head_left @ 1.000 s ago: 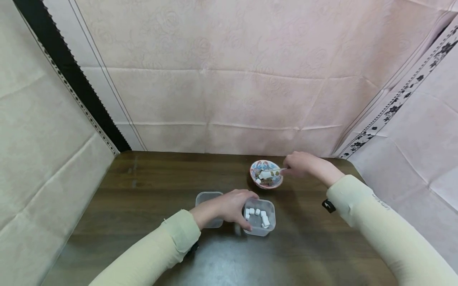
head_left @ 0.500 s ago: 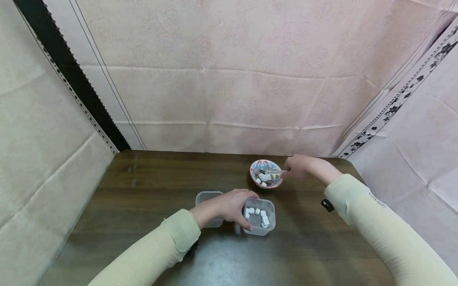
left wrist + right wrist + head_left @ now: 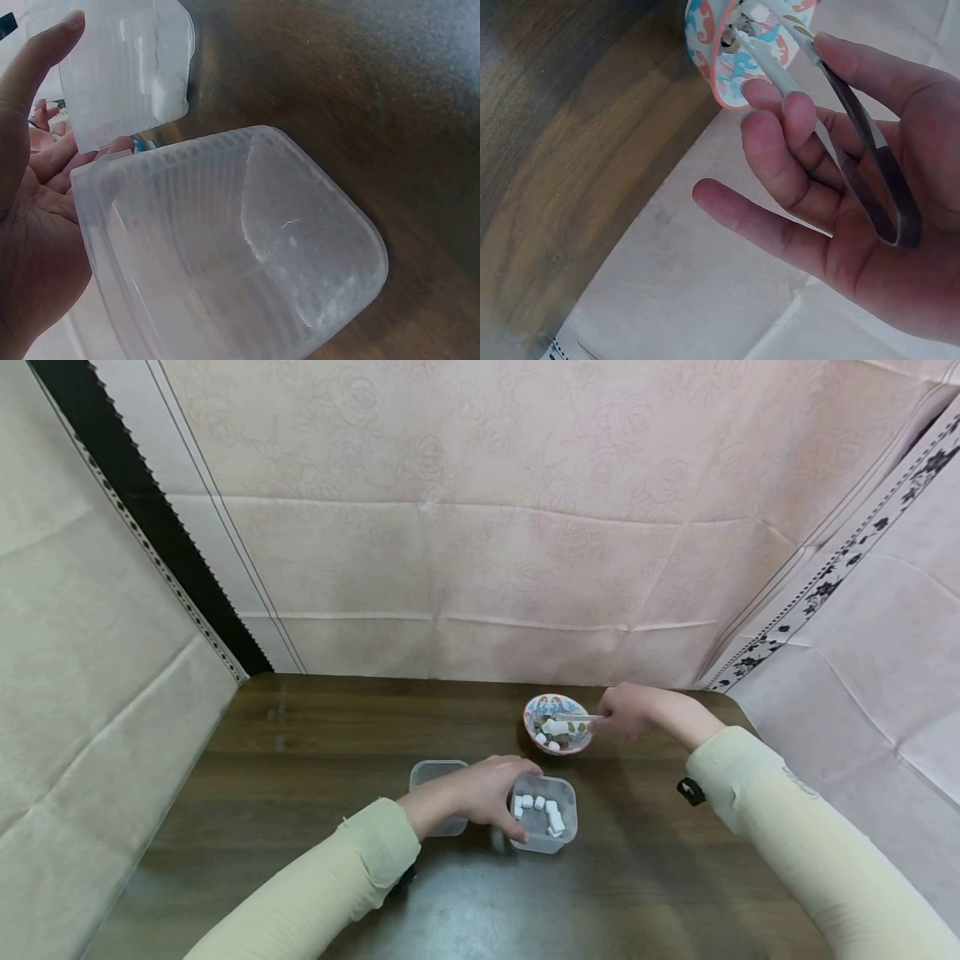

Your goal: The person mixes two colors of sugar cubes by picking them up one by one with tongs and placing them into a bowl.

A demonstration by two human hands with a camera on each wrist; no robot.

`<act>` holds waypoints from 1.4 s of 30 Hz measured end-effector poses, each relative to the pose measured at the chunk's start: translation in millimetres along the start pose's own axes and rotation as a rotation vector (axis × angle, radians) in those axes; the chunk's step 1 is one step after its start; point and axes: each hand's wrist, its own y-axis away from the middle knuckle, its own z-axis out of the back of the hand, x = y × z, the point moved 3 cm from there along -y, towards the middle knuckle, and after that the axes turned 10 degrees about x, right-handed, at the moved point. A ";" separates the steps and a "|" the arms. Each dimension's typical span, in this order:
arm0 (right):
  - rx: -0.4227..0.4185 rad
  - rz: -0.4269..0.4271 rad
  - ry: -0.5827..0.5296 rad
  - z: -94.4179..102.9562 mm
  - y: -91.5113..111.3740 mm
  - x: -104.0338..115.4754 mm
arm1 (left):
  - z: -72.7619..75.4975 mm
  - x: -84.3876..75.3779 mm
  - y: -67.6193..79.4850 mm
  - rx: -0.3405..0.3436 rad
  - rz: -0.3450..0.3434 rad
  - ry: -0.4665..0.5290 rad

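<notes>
With its thumb on the near side and fingers on the far side, my left hand point(image 3: 487, 793) grips the clear plastic box point(image 3: 546, 846). Several small white blocks point(image 3: 555, 820) lie in that box. My right hand point(image 3: 630, 706) holds a pair of tongs point(image 3: 904, 206) with a dark bent handle and white ends, thumb on one arm and fingers on the other. The tong tips reach inside a patterned bowl point(image 3: 703, 37). White pieces point(image 3: 553, 746) and brownish bits lie in the bowl; in the right wrist view the tips are partly cut off.
A second clear plastic box point(image 3: 322, 240) stands left of the first, partly behind my left hand and wrist in the head view. The brown wooden table point(image 3: 360, 727) ends at a pale patterned cloth point(image 3: 450, 568) behind the bowl.
A second white piece now shows at the near side of the bowl, where one showed a second ago. The tongs have shifted slightly inside the bowl. My left hand stays in place.
</notes>
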 end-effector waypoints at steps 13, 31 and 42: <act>-0.205 0.193 0.029 -4.2 60.1 15.8 | 1.9 1.6 -0.2 0.008 0.009 0.009; -0.331 0.261 0.246 -47.5 92.9 68.0 | 2.3 1.1 2.9 -0.011 0.001 0.016; -0.390 0.192 0.445 -67.0 80.1 83.5 | 1.3 -0.5 -1.7 0.005 0.008 0.039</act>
